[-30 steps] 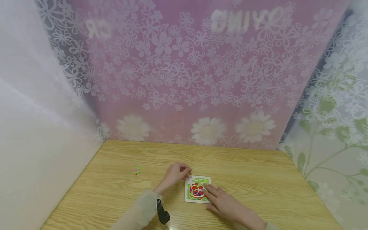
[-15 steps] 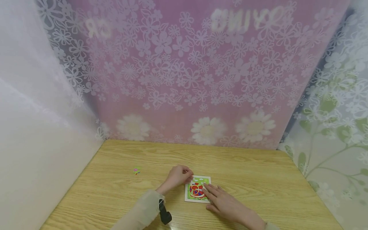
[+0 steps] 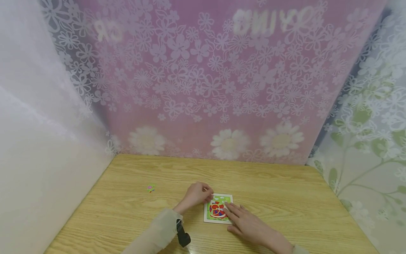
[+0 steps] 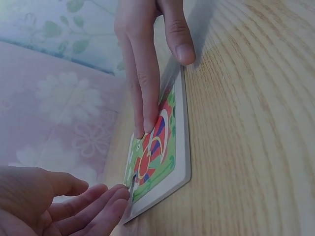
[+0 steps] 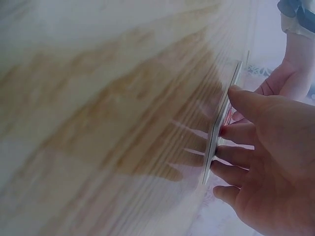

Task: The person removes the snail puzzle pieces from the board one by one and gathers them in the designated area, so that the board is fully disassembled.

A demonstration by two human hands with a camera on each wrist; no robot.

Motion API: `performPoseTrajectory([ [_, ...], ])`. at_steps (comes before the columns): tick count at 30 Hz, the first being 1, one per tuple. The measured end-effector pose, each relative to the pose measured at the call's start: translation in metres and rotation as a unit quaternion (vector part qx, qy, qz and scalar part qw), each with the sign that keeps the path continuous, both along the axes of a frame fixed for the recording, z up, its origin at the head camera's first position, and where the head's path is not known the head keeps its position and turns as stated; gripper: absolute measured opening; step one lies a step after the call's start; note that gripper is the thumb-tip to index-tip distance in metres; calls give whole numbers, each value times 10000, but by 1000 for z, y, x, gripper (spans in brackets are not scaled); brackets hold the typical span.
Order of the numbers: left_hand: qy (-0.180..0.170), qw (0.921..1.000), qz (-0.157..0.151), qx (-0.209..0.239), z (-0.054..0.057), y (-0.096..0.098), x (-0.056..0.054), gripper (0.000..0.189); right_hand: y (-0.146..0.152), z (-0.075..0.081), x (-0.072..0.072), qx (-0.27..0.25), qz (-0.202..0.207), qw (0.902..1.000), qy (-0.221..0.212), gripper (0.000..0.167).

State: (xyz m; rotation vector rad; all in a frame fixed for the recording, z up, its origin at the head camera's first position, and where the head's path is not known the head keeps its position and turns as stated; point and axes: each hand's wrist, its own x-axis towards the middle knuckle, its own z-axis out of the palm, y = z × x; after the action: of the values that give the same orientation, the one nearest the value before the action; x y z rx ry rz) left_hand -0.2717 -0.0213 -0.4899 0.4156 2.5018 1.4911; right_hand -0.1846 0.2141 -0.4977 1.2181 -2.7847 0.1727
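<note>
A square puzzle board [image 3: 206,221] with a white border lies flat on the table, its picture a red and blue snail on green. My right hand [image 3: 248,225] rests on its right side, the straight fingers on the picture and the thumb off the near edge, as the left wrist view shows. At the far left corner, my left hand [image 3: 196,193] touches the board with its fingertips. Its thumb is apart from those fingers in the left wrist view, and I see nothing held. A dark gap shows in the picture beside these fingertips.
Small green and pink puzzle pieces [image 3: 150,189] lie on the wooden table [image 3: 269,183], left of my left hand. A pink flowered curtain [image 3: 203,88] closes off the back, with pale sheets on both sides. A black strap [image 3: 182,234] hangs from my left wrist.
My left hand has shifted slightly right and toward me, onto the board's far left corner, and has stayed there since. The right hand and the board have not visibly moved.
</note>
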Motion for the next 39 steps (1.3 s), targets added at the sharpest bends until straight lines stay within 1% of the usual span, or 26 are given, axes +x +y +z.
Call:
performPoseTrajectory([
  [5,-35,9999,92,79,-1,1,-1,19,0,0,0,31,6,10000,33,55],
  [13,-197,9993,289,146,0,3,-2,18,-1,2,0,6,-65,9998,-210,56],
  [18,-227,9988,338,254,0,4,-1,18,-1,2,-1,-25,-61,9997,-222,56],
  [24,-305,9986,299,311,-1,5,-2,16,0,-1,-1,-37,-47,9999,-104,55],
  [28,-326,9989,245,245,-3,6,-3,16,0,-2,0,-53,-24,10000,20,54],
  [35,-160,9998,87,125,-2,7,-2,17,0,-1,0,-86,-22,10000,-19,54],
  [39,-94,9999,-16,32,-2,7,-2,19,1,0,0,-118,-25,9999,-115,54],
])
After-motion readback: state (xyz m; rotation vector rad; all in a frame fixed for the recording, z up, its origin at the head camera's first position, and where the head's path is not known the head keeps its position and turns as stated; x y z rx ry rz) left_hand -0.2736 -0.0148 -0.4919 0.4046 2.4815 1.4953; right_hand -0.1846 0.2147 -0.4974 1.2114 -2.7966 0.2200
